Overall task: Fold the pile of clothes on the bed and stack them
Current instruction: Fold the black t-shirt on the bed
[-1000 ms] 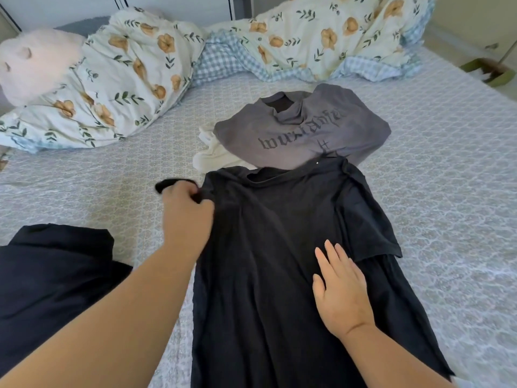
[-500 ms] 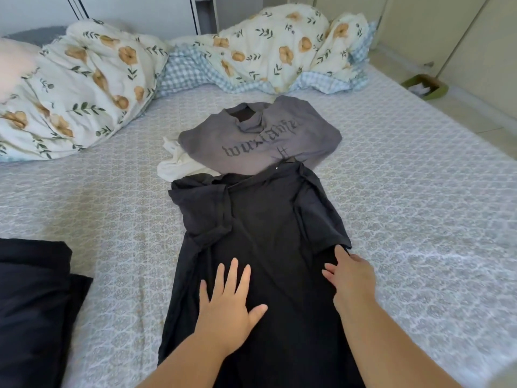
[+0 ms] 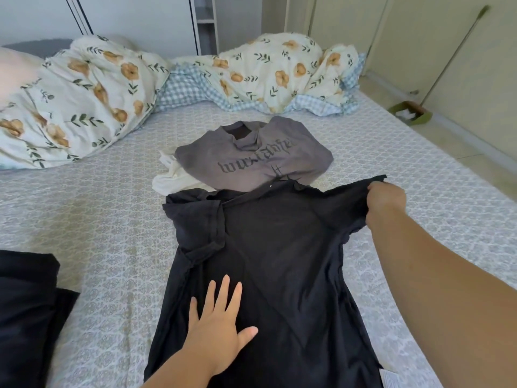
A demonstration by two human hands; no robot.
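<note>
A black T-shirt (image 3: 279, 247) lies lengthwise on the bed in front of me, its left sleeve folded inward. My left hand (image 3: 218, 323) presses flat on the shirt's lower body, fingers spread. My right hand (image 3: 384, 197) grips the right sleeve and holds it pulled out to the right, off the sheet. Beyond the collar lies a grey T-shirt (image 3: 251, 158) with dark lettering, on top of a white garment (image 3: 170, 179). A folded dark garment (image 3: 25, 303) sits at the left edge.
The bed sheet (image 3: 112, 219) is pale with a lace pattern. A floral duvet (image 3: 84, 102) is bunched along the far side. A green dustpan (image 3: 409, 113) and a broom handle stand on the floor at right, near the wall.
My left hand let go of the left sleeve, now folded in, and came down flat on the shirt. My right hand moved up from the side, took the right sleeve and pulled it outward.
</note>
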